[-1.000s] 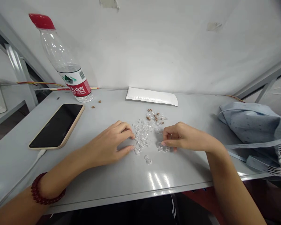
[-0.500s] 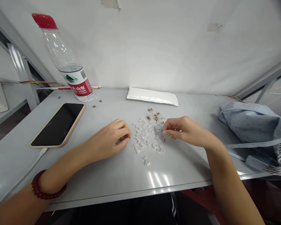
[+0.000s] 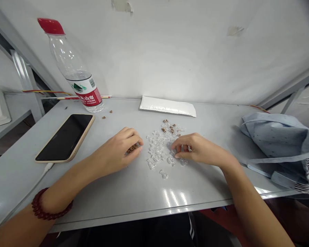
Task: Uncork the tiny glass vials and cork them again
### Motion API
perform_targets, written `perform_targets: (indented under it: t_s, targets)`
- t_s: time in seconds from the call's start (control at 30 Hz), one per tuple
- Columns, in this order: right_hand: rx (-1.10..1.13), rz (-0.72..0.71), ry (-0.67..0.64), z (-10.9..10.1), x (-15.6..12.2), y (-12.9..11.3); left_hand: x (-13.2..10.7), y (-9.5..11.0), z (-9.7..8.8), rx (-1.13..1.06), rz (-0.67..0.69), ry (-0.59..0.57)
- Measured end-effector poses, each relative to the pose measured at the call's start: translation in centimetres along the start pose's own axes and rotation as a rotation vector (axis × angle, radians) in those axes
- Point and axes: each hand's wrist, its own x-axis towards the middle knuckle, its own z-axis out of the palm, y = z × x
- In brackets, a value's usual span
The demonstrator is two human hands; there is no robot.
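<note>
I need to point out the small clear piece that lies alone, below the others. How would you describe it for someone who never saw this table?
On the grey table, find the heap of small clear pieces between the left hand, curled on brown bits, and the right hand. Look just below that heap, towards the table's front edge. The narrow-waisted clear piece there lies alone, touching none of its neighbours.

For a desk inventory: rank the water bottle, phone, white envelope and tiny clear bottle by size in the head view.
Largest to smallest: water bottle; phone and white envelope, unsure, envelope lies farther away; tiny clear bottle.
</note>
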Motion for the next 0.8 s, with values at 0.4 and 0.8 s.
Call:
perform_targets:
  t_s: [0.4, 0.8]
  targets:
    - [0.096, -0.124, 0.043, -0.1, -0.4, -0.2, -0.1, 0.4, 0.1, -0.016, 0.080, 0.087]
    - [0.888, -0.125, 0.059, 2.5, 0.7, -1.8, -0.1, 2.9, 1.6, -0.071, 0.285, 0.190]
